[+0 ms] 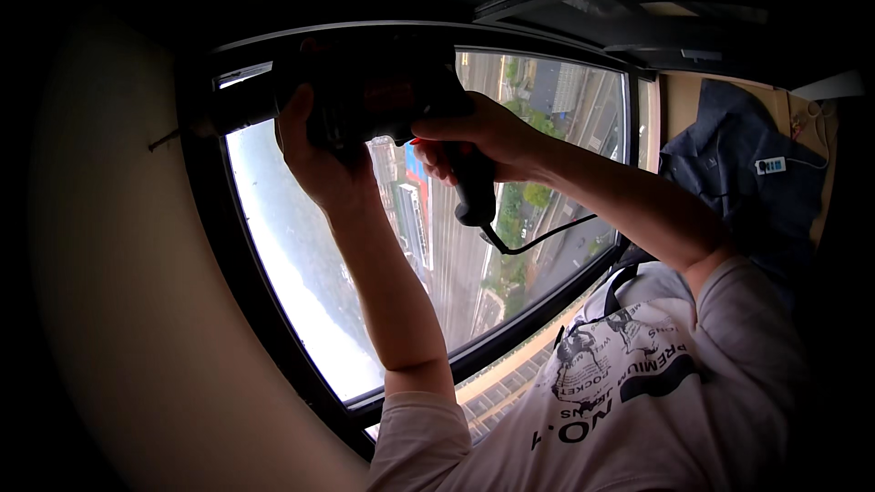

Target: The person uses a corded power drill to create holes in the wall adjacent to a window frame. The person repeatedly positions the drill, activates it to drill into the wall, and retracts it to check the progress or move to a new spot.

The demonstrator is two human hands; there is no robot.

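Note:
A dark corded power drill (378, 91) is held up level in front of the window, pointing left. My right hand (488, 137) is wrapped round its rear handle, with the index finger up by the trigger. My left hand (314, 150) grips the front part of the body from below, its thumb on the near side. A thin drill bit (164, 139) sticks out of the chuck and its tip meets or nearly meets the pale wall (100, 219); contact is hard to tell. The drill's upper side is lost in shadow.
Behind the drill, a black-framed window (547, 173) looks down on roads and trees far below. The drill's black cord (538, 241) runs right past my body. At the right, a dark blue cloth (729, 155) lies on a wooden surface, beside a pair of scissors (820, 109).

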